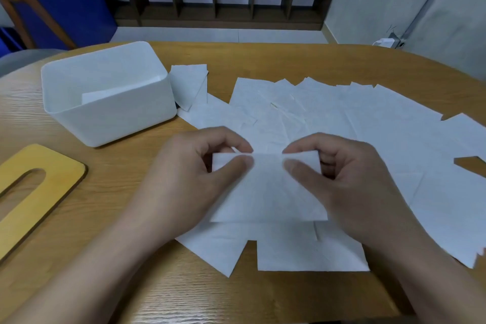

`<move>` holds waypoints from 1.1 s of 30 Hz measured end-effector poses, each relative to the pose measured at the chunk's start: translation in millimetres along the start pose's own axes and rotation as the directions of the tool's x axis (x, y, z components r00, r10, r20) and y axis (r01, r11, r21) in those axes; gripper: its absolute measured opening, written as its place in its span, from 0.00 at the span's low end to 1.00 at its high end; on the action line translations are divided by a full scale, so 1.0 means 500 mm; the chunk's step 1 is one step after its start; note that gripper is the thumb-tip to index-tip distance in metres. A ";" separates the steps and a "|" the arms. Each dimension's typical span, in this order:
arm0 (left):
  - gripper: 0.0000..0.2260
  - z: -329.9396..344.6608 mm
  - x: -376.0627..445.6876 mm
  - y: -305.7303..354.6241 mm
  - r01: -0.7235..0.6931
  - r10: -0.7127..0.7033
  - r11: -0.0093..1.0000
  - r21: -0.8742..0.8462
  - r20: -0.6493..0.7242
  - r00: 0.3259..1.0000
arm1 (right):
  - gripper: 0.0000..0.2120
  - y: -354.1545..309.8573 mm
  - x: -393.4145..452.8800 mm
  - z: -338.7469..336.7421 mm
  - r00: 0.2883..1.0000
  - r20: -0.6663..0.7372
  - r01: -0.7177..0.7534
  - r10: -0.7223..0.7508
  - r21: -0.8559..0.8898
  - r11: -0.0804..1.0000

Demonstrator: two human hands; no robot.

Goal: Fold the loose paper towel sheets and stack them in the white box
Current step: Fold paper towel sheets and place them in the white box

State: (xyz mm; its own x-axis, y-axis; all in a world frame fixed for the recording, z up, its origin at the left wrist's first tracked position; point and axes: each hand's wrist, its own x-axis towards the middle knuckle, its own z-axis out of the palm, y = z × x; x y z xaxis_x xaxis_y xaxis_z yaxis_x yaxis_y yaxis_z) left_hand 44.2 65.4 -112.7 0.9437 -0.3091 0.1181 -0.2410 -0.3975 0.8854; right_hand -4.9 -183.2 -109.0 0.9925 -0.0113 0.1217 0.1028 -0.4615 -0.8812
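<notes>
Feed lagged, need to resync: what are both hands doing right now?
Left hand: pinching the top edge of the folded paper towel sheet.
Right hand: pinching the same sheet's top edge, on its other side.

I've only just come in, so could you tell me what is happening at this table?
A person is folding paper towels. The left hand and right hand pinch the top edge of one sheet above the loose sheets spread over the table. The white box at the left holds at least one folded sheet, and its wooden lid lies beside it.
</notes>
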 end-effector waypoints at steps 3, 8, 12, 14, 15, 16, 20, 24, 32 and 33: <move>0.02 -0.004 -0.009 -0.008 0.022 -0.027 0.997 0.072 0.067 0.997 | 0.06 0.013 -0.007 -0.003 0.996 0.073 -0.036 0.045 -0.128 0.991; 0.05 -0.004 -0.015 -0.021 0.012 -0.034 0.971 0.239 0.089 0.995 | 0.10 0.024 -0.014 0.004 0.986 0.164 0.029 0.038 -0.385 0.923; 0.07 0.000 -0.012 -0.027 -0.025 -0.021 0.934 0.358 0.123 0.992 | 0.12 0.033 -0.011 0.004 0.983 0.177 0.130 -0.040 -0.538 0.833; 0.08 -0.003 -0.005 -0.030 -0.049 0.002 0.922 0.383 0.124 0.992 | 0.13 0.038 -0.009 -0.002 0.985 0.155 0.148 -0.072 -0.562 0.814; 0.07 -0.003 -0.001 -0.032 -0.068 0.027 0.920 0.386 0.110 0.994 | 0.14 0.040 -0.006 -0.004 0.988 0.135 0.139 -0.077 -0.552 0.822; 0.06 0.000 0.005 -0.034 -0.083 0.053 0.923 0.375 0.089 0.995 | 0.13 0.042 -0.004 -0.005 0.992 0.103 0.121 -0.079 -0.520 0.845; 0.06 0.030 0.028 -0.034 -0.097 0.083 0.932 0.350 0.053 0.995 | 0.09 0.053 0.010 0.000 0.996 -0.049 0.051 -0.080 -0.427 0.903; 0.11 0.069 0.059 -0.028 -0.147 0.117 0.884 0.444 0.094 0.989 | 0.11 0.072 0.023 0.010 0.991 -0.094 0.043 -0.090 -0.415 0.909; 0.14 0.135 0.090 -0.020 -0.148 0.111 0.845 0.514 0.103 0.988 | 0.11 0.087 0.025 0.015 0.983 -0.116 0.087 -0.145 -0.406 0.910; 0.13 0.138 0.091 -0.020 -0.146 0.115 0.850 0.505 0.093 0.989 | 0.11 0.086 0.024 0.014 0.981 -0.119 0.096 -0.155 -0.399 0.912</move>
State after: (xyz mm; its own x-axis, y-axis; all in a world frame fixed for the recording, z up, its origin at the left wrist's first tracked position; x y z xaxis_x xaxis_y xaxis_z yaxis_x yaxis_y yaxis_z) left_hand 74.2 -4.1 -147.3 0.8846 -0.4316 0.1768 -0.4575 -0.7294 0.5085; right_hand 12.2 -197.0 -148.8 0.9495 -0.0451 0.3104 0.1624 -0.7760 -0.6095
